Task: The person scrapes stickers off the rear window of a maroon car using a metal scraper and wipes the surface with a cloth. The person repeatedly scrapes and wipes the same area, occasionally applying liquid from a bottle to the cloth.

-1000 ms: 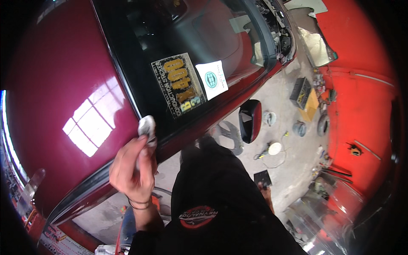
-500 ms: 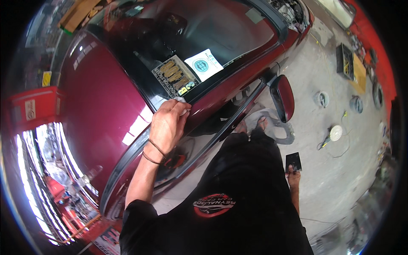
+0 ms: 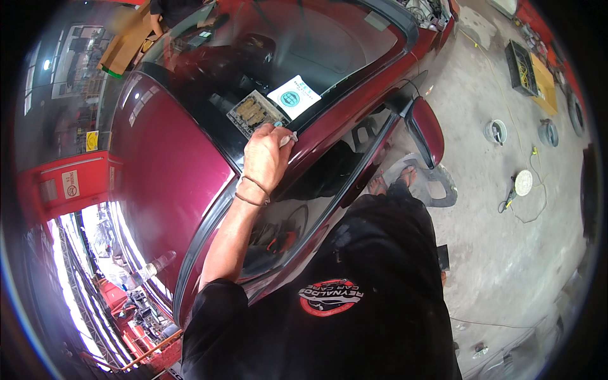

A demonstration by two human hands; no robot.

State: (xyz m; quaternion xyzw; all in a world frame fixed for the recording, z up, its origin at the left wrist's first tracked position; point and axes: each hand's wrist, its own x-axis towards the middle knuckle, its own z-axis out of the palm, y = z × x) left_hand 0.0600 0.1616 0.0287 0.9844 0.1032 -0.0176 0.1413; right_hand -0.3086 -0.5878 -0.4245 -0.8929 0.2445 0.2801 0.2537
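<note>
My left hand is closed around a crumpled white cloth. It presses this against the lower corner of the windshield of a dark red car, beside the pillar. Just past my fingertips are a dark sticker with gold lettering and a white square sticker with a round teal emblem. My right hand hangs at my right side, nearly all hidden behind my black shirt. Next to it shows part of a flat black rectangular thing, held in that hand half a second ago.
A side mirror sticks out from the car near my feet. On the concrete floor stand buckets, a round pad tool with a cord and a black crate. Another person is beyond the car.
My left hand has shifted slightly along the glass edge with the cloth, covering part of the dark sticker. My right hand has slipped mostly behind my body. The whole view has shifted.
</note>
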